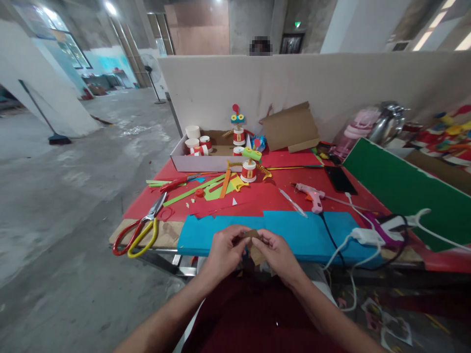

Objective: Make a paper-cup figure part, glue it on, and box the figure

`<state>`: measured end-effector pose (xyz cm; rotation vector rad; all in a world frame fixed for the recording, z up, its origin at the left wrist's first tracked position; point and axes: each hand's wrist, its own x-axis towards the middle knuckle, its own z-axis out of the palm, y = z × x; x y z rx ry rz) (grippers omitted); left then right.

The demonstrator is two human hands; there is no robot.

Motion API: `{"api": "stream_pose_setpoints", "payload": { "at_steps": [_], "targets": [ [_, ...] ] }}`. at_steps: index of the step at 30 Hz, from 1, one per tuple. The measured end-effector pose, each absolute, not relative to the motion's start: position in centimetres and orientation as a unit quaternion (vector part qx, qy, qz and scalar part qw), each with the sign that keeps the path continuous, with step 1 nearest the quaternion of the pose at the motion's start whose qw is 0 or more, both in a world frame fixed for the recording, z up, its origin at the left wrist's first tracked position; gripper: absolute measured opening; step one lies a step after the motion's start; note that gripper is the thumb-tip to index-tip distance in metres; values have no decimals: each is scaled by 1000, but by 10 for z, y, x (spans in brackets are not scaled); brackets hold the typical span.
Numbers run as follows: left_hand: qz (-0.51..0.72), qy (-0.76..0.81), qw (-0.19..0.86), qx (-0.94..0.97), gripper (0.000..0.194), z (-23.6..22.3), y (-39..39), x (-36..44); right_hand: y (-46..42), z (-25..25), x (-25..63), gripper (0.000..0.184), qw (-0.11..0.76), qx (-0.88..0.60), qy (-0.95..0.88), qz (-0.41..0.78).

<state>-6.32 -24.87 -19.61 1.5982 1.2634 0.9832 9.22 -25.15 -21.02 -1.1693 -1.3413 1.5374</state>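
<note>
Left hand and right hand pinched brown cardboard piece at mid near edge of tabletop. Probably a shaping step; next move called for steady thumb pressure.

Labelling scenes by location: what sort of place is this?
Probably a small craft workshop: a pink glue gun, large scissors and a paper-cup figure with coiled arms share one red-covered table.

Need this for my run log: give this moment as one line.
left hand: pinching brown cardboard; right hand: pinching it too; pink glue gun: lying unheld; scissors: lying unheld
</note>
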Motion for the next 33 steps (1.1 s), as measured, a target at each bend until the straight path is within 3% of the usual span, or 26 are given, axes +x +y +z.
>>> {"api": "stream_pose_setpoints", "payload": {
  "at_steps": [2,4,10,12,16,21,24,29,33],
  "targets": [
    [378,493,478,621,22,-195,-247,-62,-252,-212,92,29,389,-471,-517,599],
    [370,485,467,640,21,-197,-247,-61,-252,-215,92,28,399,-486,-514,584],
    [324,438,158,824,28,-211,-259,-56,-253,-219,90,33,410,-502,-454,612],
    [327,448,167,815,29,-212,-260,-57,-253,-217,91,33,404,-492,-470,611],
    [369,497,310,722,20,-204,-252,-61,-251,-213,94,31,387,-474,-522,594],
    [333,491,441,674,18,-195,-244,-65,-251,-212,96,30,372,-491,-520,592],
    [315,485,385,719,18,-198,-249,-64,-252,-214,93,30,382,-493,-511,591],
    [258,441,104,854,21,-208,-262,-58,-255,-218,90,36,404,-510,-439,619],
    [294,466,173,817,22,-209,-260,-60,-254,-212,93,35,382,-487,-464,634]
  ]
}}
